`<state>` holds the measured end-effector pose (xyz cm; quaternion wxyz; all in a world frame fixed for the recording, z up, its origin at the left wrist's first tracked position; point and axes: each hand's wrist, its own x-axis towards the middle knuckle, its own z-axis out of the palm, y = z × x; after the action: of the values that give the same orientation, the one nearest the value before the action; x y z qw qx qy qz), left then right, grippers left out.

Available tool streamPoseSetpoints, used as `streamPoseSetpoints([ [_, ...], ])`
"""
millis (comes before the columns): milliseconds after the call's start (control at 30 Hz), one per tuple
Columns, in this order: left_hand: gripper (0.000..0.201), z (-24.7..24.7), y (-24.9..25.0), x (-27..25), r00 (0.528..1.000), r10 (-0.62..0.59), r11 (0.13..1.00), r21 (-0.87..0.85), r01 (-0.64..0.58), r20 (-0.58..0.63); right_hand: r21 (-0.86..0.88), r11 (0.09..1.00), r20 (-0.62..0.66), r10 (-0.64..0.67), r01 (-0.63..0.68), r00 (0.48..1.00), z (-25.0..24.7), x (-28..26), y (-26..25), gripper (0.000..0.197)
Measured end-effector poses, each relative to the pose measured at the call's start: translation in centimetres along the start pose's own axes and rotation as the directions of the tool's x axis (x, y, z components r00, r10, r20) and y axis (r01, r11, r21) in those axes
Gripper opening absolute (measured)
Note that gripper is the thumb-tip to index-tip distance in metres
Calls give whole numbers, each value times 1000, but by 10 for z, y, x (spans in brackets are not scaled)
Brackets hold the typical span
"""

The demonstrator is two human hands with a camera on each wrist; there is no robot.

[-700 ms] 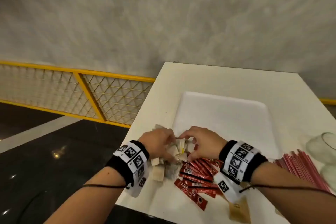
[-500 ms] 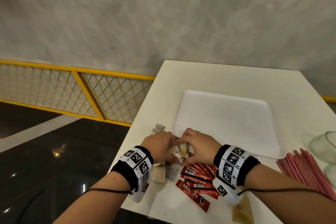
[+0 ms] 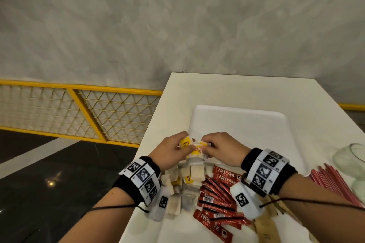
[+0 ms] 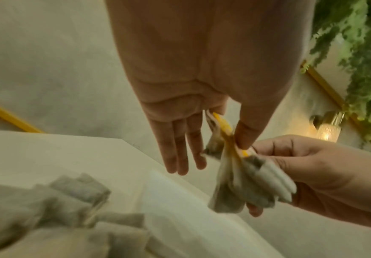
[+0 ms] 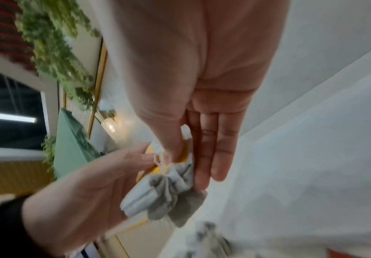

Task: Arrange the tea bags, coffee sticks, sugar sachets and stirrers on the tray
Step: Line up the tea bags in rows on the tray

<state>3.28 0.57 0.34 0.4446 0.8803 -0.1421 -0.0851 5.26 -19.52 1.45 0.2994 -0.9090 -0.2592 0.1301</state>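
Note:
Both hands hold one bunch of tea bags (image 3: 194, 153) with yellow tags, lifted just above the table by the near left corner of the white tray (image 3: 246, 124). My left hand (image 3: 184, 144) pinches the yellow tags between thumb and fingers. My right hand (image 3: 207, 145) grips the same bunch from the right. In the left wrist view the bags (image 4: 246, 185) hang below the left thumb, against the right hand (image 4: 312, 165). In the right wrist view the bunch (image 5: 169, 192) sits between the right hand (image 5: 189, 162) and the left palm (image 5: 87, 183). The tray holds nothing.
More tea bags (image 3: 177, 185) lie piled on the table under my wrists. Red coffee sticks (image 3: 217, 195) lie beside them, brown sugar sachets (image 3: 264, 229) at the near edge, red stirrers (image 3: 335, 183) to the right. A glass jar (image 3: 351, 158) lies at the far right. The table's left edge is close.
Both hands have risen off the tea bag pile with a bunch of bags pinched between them, its yellow tags now showing.

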Motion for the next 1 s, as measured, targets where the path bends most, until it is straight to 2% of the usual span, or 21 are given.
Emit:
streamPoseSetpoints([
  [67, 13, -3, 7, 7, 1000, -12, 977, -213, 14, 14, 111, 993, 17, 25, -27, 1000, -12, 4, -5, 15],
  [100, 13, -4, 10, 12, 999, -31, 934, -355, 37, 21, 181, 983, 19, 38, -40, 999, -17, 8, -6, 16],
  [167, 5, -6, 13, 20, 991, -105, 767, -629, 131, 78, 288, 957, 3, 48, -47, 999, -24, 13, -9, 17],
  [233, 17, -7, 14, 27, 980, -126, 613, -765, 198, 153, 289, 956, -47, 55, -39, 997, -29, 20, -9, 16],
  [333, 29, -7, 15, 41, 978, -102, 566, -798, 207, 181, 338, 940, -164, 103, -42, 981, -34, 33, -5, 4],
  [367, 30, -7, 15, 45, 983, -99, 562, -806, 184, 156, 396, 918, -224, 137, -38, 965, -36, 36, -3, 9],
  [467, 26, -7, 10, 63, 990, -122, 549, -827, 122, 65, 500, 866, -429, 239, 10, 871, -42, 44, 3, 18],
  [533, 26, -7, 9, 75, 990, -137, 537, -837, 105, 36, 485, 874, -489, 248, 24, 836, -43, 46, 8, 16],
  [700, 33, 0, 14, 91, 991, -120, 500, -859, 113, 61, 399, 917, -450, 205, -11, 869, -40, 50, 11, 20],
  [833, 37, 2, 11, 96, 992, -99, 458, -881, 118, 82, 405, 913, -456, 241, -42, 857, -34, 60, 18, 22],
  [1000, 33, 0, -2, 104, 990, -94, 448, -884, 136, 105, 437, 899, -440, 249, -36, 863, -27, 74, 23, 12],
])
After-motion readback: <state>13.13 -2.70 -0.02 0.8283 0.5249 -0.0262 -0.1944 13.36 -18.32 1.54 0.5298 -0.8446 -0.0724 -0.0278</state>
